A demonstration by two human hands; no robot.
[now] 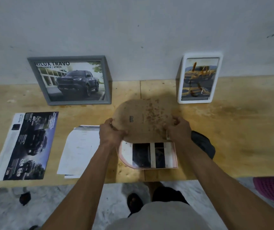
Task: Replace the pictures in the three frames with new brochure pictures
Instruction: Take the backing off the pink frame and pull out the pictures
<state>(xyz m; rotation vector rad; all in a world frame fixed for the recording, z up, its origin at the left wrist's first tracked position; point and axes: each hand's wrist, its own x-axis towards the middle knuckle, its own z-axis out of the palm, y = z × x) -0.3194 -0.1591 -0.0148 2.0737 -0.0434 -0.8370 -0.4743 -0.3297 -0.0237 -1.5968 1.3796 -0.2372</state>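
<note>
While backing board [143,120] tilts above pink frame [148,156], left grip [111,131] and right grip [179,128] clutch its side edges.

"HILUX TRAVO" heads the pickup picture in the grey frame [70,80]; left of it and nearer, a brochure sheet [28,146] reads "POWERTRAIN & OFF-ROAD AGILITY", "204" and "500". Other print is illegible.
</note>
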